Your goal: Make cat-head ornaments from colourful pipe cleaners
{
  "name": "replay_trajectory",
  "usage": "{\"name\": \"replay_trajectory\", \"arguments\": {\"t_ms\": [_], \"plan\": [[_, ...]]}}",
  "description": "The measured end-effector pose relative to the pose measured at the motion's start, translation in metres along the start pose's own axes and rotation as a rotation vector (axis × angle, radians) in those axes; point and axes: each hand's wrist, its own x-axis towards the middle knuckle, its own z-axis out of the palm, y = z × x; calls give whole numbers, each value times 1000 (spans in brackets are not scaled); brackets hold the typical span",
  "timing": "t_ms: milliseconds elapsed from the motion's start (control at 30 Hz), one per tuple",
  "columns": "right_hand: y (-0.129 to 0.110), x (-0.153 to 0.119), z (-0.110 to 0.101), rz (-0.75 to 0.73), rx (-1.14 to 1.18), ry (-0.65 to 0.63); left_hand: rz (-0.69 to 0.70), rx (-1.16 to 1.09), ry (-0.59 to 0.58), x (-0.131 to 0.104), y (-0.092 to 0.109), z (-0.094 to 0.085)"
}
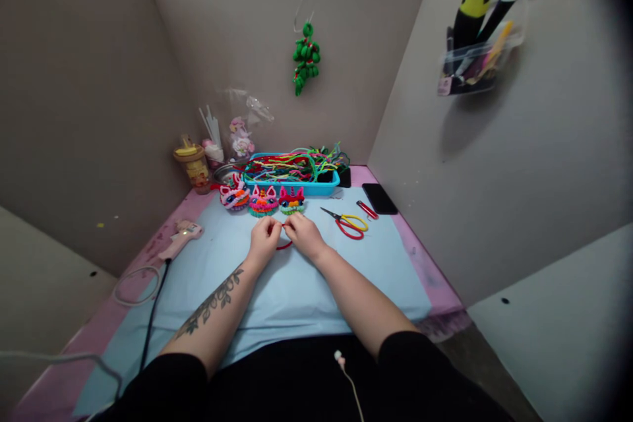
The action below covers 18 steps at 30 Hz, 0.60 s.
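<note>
My left hand (266,237) and my right hand (301,232) are close together over the blue sheet, fingertips pinched. Both grip a red pipe cleaner (285,246), whose lower part curves below the fingers. Just beyond my hands sit three fuzzy animal heads in a row: a pink and purple one (234,196), a pink and orange one (263,200) and a red and green one (291,200). To the right of my right hand lie scissors (349,221) with one yellow and one red handle.
A blue tray (297,188) of colourful pipe cleaners stands behind the heads. On the left lies a pink glue gun (182,240) with its cord; a cup (195,168) stands farther back. A red cutter (366,210) and a phone (380,199) lie right. Partition walls enclose the table.
</note>
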Motion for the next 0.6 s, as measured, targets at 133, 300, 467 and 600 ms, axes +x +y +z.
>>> {"name": "replay_trajectory", "arguments": {"t_ms": [133, 300, 467, 600], "plan": [[0, -1, 1, -51, -132, 14, 32, 13, -25, -1, -1, 1], [-3, -4, 0, 38, -91, 68, 54, -8, -38, -2, 1, 1], [-2, -2, 0, 252, 310, 17, 76, -19, -20, -1, -2, -1], [-4, 2, -3, 340, 605, -96, 115, -15, -24, -1, -5, -2]]}}
